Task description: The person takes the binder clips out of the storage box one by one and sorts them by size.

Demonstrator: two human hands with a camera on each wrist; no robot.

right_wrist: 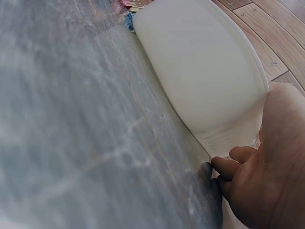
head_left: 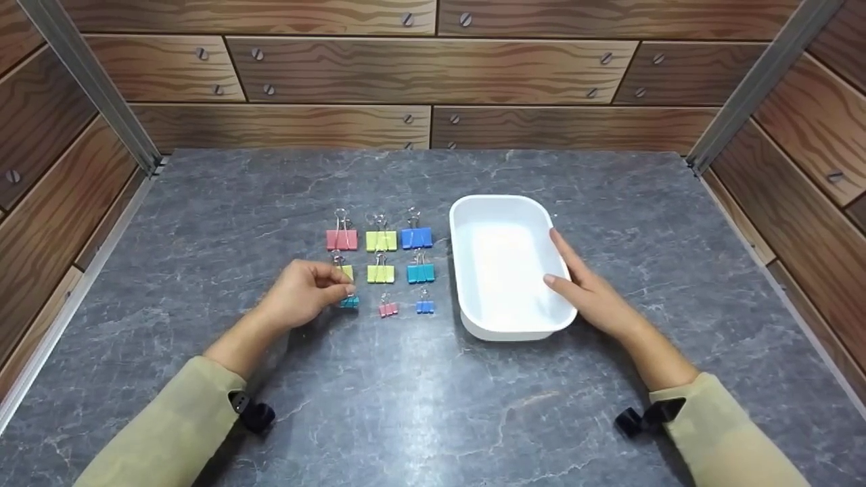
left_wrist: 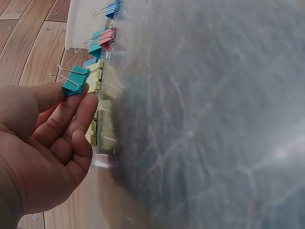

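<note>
My left hand (head_left: 308, 294) pinches a small teal binder clip (left_wrist: 76, 80) between thumb and fingertips, close over the table at the near left of a group of clips. Partly hidden behind those fingers is a yellow binder clip (head_left: 347, 272). Beside them lie a small pink clip (head_left: 388, 310) and a small blue clip (head_left: 425, 307). On the right, a white plastic box (head_left: 460, 270) stands with nothing in it. My right hand (head_left: 595, 297) holds its right side, thumb over the rim and fingers along the outer wall, as the right wrist view shows from below.
Larger clips form two rows behind: a red clip (head_left: 342, 239), a yellow clip (head_left: 381, 241) and a blue clip (head_left: 416, 238) at the back, then a teal clip (head_left: 421, 273) and yellow ones. Wood-patterned panels (head_left: 433, 67) enclose the grey table (head_left: 379, 419).
</note>
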